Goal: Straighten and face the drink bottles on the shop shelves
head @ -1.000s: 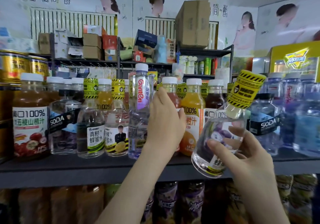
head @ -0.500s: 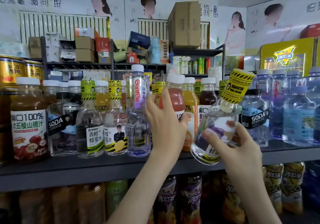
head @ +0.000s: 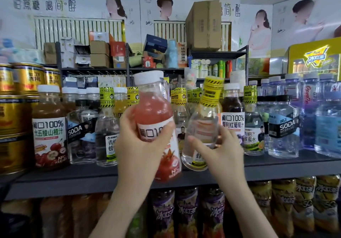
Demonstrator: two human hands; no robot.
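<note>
A pink juice bottle (head: 155, 112) is gripped in the left hand (head: 140, 145), fingers wrapped across its white label and thumb behind. It is held in front of the shelf (head: 73, 178), near the middle of the row, tilted with its white cap leaning left. Pink-red liquid fills it to the shoulder, and red fruit is printed low on the label.

Just to its right, a clear honey-water bottle (head: 203, 127) with a yellow-and-black striped neck sleeve is held by the right hand (head: 219, 149), thumb in front and fingers curled round the far side. It is tilted with its top leaning right.

The printing on both labels is partly covered by fingers. Whether the clear bottle's base rests on the board cannot be told. The bottles directly behind both hands are mostly hidden. On the lower tier, the iced-tea bottles (head: 186, 213) are blurred and cut off by the frame's edge.

A bare strip of dark board is seen between the front row and the shelf's near edge. To the left stand a hawthorn juice bottle (head: 48, 127) and a SODA bottle (head: 81, 132); to the right a grape juice bottle (head: 232, 112) stands close beside the clear bottle.
</note>
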